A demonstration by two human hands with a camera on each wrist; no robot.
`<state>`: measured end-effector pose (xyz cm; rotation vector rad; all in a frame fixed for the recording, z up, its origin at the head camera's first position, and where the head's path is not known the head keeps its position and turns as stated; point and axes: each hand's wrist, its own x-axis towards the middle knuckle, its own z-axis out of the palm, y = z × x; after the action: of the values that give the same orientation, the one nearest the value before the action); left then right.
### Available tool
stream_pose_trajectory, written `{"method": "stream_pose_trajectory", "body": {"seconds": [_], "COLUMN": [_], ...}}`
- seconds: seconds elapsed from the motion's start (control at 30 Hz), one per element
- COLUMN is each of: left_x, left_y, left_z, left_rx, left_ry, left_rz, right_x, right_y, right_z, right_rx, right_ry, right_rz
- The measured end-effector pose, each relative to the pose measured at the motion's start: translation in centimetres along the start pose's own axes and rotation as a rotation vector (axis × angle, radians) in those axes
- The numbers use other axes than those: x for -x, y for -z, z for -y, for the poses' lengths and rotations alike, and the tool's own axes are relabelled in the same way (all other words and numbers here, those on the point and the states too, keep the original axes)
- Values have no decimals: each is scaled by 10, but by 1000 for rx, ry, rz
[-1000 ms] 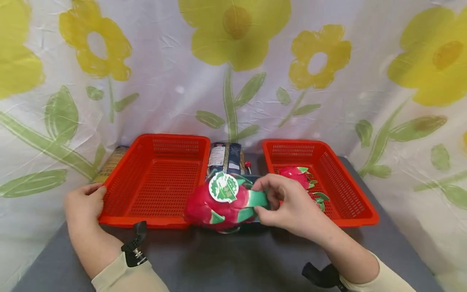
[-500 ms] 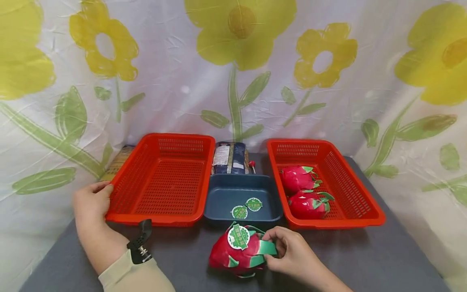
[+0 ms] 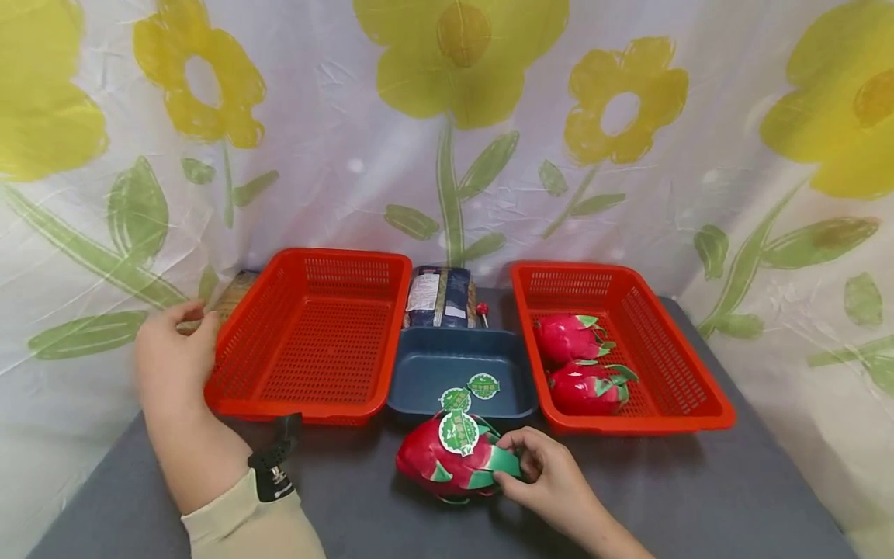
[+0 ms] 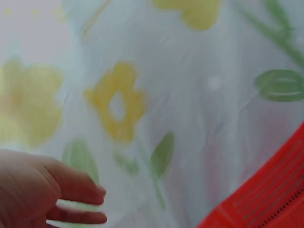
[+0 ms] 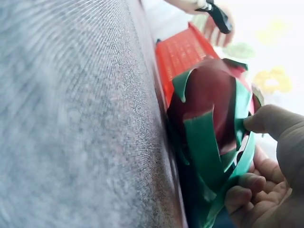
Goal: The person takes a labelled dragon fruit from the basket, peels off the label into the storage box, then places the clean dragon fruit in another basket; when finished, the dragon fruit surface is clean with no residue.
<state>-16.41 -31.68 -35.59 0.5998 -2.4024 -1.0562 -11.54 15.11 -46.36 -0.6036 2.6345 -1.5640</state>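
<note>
My right hand [image 3: 552, 477] pinches the green leaf tips of a pink dragon fruit [image 3: 426, 458] in front of the blue tray. In the right wrist view, thumb and fingers hold the leaves [image 5: 202, 142] close to the grey tabletop. A round green-and-white sticker [image 3: 459, 432] shows on top of the fruit. My left hand [image 3: 171, 349] is beside the left rim of the left red basket [image 3: 237, 407], holding nothing. Its fingers extend loosely, apart from the basket in the left wrist view. Two more dragon fruits [image 3: 590, 388] lie in the right red basket [image 3: 649, 423].
The dark blue tray [image 3: 419, 365] between the baskets holds two round stickers [image 3: 483, 386]. Behind it are a dark blue packaged bag [image 3: 440, 295] and a red lollipop [image 3: 483, 310]. A flowered curtain [image 3: 314, 178] rises behind the grey table [image 3: 349, 497].
My right hand has brought the dragon fruit down from above the tray to just in front of it. My left hand has come off the left basket's rim and risen slightly.
</note>
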Motion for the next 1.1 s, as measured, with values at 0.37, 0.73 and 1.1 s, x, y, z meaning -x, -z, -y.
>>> {"method": "stream_pose_trajectory", "body": {"seconds": [0.37,0.73,1.1], "left_x": [34,113,159], "left_y": [-29,-76,-131], "left_z": [-91,-81,-42], "left_rx": [159,241,241], "left_ry": [-721,-802,-747], "left_rz": [64,601,853], "right_x": [-2,-1,-4], "right_y": [-1,0,4], "right_z": [-3,-6,-7], "right_rx": [7,31,62], "right_ry": [11,-7,-51], "right_rz": [-49,-54,-30]}}
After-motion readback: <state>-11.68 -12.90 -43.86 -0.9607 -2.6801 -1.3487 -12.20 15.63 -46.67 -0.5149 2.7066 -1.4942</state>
